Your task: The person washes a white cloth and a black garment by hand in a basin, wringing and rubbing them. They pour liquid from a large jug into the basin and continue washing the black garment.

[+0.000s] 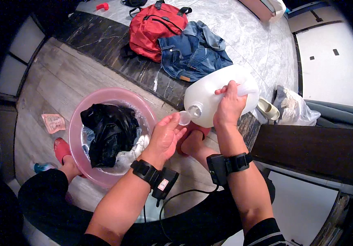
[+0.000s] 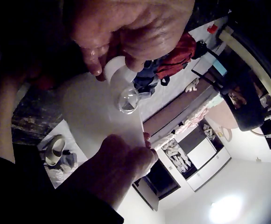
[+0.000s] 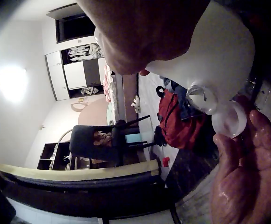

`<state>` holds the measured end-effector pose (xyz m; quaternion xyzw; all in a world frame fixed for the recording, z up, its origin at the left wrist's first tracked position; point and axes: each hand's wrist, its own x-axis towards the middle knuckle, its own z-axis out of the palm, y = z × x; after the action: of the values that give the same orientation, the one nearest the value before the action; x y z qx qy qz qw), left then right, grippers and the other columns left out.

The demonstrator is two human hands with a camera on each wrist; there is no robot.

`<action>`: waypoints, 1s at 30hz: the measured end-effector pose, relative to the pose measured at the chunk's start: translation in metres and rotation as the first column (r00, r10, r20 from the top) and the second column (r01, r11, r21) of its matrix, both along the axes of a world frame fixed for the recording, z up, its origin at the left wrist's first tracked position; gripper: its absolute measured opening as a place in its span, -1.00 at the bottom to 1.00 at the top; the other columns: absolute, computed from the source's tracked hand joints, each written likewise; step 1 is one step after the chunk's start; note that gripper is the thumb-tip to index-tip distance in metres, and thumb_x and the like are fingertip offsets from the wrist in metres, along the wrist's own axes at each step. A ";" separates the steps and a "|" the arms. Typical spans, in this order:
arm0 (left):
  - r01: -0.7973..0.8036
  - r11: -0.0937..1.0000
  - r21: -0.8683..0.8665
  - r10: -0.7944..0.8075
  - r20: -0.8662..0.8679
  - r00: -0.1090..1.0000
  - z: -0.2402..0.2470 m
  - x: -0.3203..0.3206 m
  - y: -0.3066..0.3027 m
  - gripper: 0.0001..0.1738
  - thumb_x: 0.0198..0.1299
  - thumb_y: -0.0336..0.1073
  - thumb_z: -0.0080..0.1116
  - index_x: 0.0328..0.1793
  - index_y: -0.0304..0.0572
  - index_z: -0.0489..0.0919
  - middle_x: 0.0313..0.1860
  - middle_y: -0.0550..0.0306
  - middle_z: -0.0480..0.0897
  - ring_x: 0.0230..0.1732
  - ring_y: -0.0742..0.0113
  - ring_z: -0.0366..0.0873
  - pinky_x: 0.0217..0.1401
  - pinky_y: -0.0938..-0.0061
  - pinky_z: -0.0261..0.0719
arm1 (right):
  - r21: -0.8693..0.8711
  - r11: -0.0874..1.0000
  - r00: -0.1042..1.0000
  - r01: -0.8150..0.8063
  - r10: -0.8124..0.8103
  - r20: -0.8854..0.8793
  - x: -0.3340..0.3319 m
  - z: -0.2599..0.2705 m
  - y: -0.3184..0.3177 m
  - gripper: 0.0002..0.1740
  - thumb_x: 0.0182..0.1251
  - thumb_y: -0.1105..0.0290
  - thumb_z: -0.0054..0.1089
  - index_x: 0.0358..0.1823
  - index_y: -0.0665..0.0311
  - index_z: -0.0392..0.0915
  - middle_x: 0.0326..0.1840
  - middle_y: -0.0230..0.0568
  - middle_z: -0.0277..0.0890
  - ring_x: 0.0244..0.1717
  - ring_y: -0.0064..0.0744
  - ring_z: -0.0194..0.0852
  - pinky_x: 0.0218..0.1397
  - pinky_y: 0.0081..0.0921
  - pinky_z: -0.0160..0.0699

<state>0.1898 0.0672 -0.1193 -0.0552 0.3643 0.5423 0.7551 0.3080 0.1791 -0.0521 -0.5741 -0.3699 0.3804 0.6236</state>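
Observation:
My right hand (image 1: 229,107) grips the handle of a large whitish jug (image 1: 209,92), which is tipped so its open mouth (image 1: 195,110) points toward my left hand. Between the thumb and fingers of my left hand (image 1: 164,139) a small translucent cap (image 1: 184,118) is pinched, right at the jug's mouth. In the right wrist view the cap (image 3: 229,120) is just beside the clear neck (image 3: 202,99). The left wrist view shows the cap (image 2: 118,69) near the neck too. Whether liquid is in the cap I cannot tell.
A pink basin (image 1: 77,135) with black cloth (image 1: 108,131) and white cloth in sudsy water stands at the left. Beyond the jug lie a red backpack (image 1: 154,30) and a denim garment (image 1: 197,55). A pale shoe (image 1: 268,109) and plastic bag (image 1: 297,110) are at the right.

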 end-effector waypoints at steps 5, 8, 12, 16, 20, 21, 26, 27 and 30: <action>0.001 1.000 0.014 -0.001 0.000 1.000 0.000 0.000 0.000 -0.75 0.37 -0.21 0.02 0.07 -0.13 0.51 -0.06 0.20 0.62 -0.06 0.41 0.56 -0.03 0.51 0.56 | 0.012 1.000 1.000 -0.013 0.013 -0.007 0.001 -0.002 0.000 -0.87 0.32 0.42 0.04 -0.26 0.29 0.31 -0.55 -0.32 0.32 -0.56 -0.49 0.38 -0.40 -0.53 0.47; 0.000 1.000 -0.005 0.000 0.001 1.000 0.000 0.000 0.000 -0.75 0.37 -0.21 0.02 0.07 -0.13 0.50 -0.07 0.20 0.61 -0.07 0.42 0.56 -0.04 0.51 0.56 | 0.017 1.000 1.000 -0.011 0.011 -0.006 0.000 -0.002 0.000 -0.87 0.33 0.41 0.04 -0.25 0.29 0.31 -0.55 -0.32 0.32 -0.56 -0.50 0.38 -0.40 -0.53 0.47; 0.002 1.000 0.001 -0.002 0.000 1.000 0.001 -0.001 0.000 -0.75 0.37 -0.21 0.02 0.07 -0.13 0.50 -0.06 0.19 0.61 -0.07 0.41 0.56 -0.04 0.51 0.56 | 0.020 1.000 1.000 -0.018 0.018 -0.005 0.000 -0.001 0.000 -0.87 0.33 0.41 0.04 -0.25 0.29 0.32 -0.54 -0.31 0.33 -0.56 -0.50 0.38 -0.40 -0.54 0.47; 0.003 1.000 0.007 -0.003 0.005 1.000 0.000 0.000 0.000 -0.75 0.38 -0.22 0.01 0.07 -0.14 0.50 -0.07 0.19 0.61 -0.07 0.41 0.56 -0.04 0.51 0.56 | 0.010 1.000 1.000 -0.015 0.015 -0.006 0.002 -0.001 0.001 -0.87 0.32 0.41 0.03 -0.25 0.30 0.32 -0.53 -0.31 0.33 -0.56 -0.50 0.38 -0.40 -0.54 0.47; 0.004 1.000 0.017 -0.005 0.013 1.000 0.000 0.001 0.000 -0.75 0.37 -0.22 0.02 0.07 -0.15 0.51 -0.07 0.18 0.62 -0.06 0.41 0.56 -0.05 0.51 0.58 | 0.008 1.000 1.000 -0.011 0.011 -0.004 0.003 -0.001 0.001 -0.87 0.31 0.41 0.04 -0.25 0.30 0.32 -0.53 -0.31 0.33 -0.55 -0.49 0.38 -0.39 -0.53 0.48; 0.003 1.000 0.019 -0.003 0.018 1.000 -0.001 0.001 0.000 -0.75 0.37 -0.23 0.02 0.07 -0.16 0.50 -0.07 0.18 0.62 -0.06 0.41 0.57 -0.05 0.51 0.59 | 0.010 1.000 1.000 -0.011 0.011 -0.011 0.003 -0.001 0.001 -0.87 0.31 0.41 0.04 -0.25 0.30 0.32 -0.52 -0.31 0.33 -0.55 -0.49 0.39 -0.38 -0.53 0.48; -0.013 1.000 0.014 0.013 0.021 1.000 0.000 0.000 0.000 -0.74 0.37 -0.24 0.02 0.09 -0.17 0.50 -0.06 0.17 0.62 -0.06 0.40 0.57 -0.06 0.50 0.60 | -0.016 1.000 0.999 -0.006 0.005 -0.032 0.000 0.002 0.000 -0.87 0.31 0.42 0.04 -0.24 0.29 0.32 -0.52 -0.30 0.34 -0.55 -0.49 0.39 -0.38 -0.53 0.48; -0.015 1.000 0.014 0.015 0.023 1.000 0.000 0.000 0.000 -0.74 0.37 -0.25 0.02 0.09 -0.17 0.50 -0.06 0.17 0.62 -0.06 0.39 0.57 -0.06 0.50 0.60 | -0.019 1.000 0.999 -0.005 0.004 -0.039 0.000 0.002 0.000 -0.87 0.31 0.42 0.04 -0.24 0.29 0.32 -0.52 -0.30 0.34 -0.55 -0.49 0.39 -0.39 -0.53 0.48; -0.017 1.000 0.017 0.017 0.026 1.000 -0.002 0.000 -0.001 -0.75 0.36 -0.26 0.03 0.08 -0.18 0.50 -0.06 0.17 0.62 -0.06 0.39 0.57 -0.05 0.50 0.60 | -0.010 1.000 1.000 -0.013 0.013 -0.015 0.000 0.001 -0.001 -0.87 0.31 0.41 0.04 -0.23 0.30 0.32 -0.52 -0.30 0.34 -0.55 -0.49 0.39 -0.39 -0.53 0.47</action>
<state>0.1897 0.0662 -0.1213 -0.0589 0.3492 0.5511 0.7556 0.3076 0.1784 -0.0513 -0.5719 -0.3670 0.3908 0.6210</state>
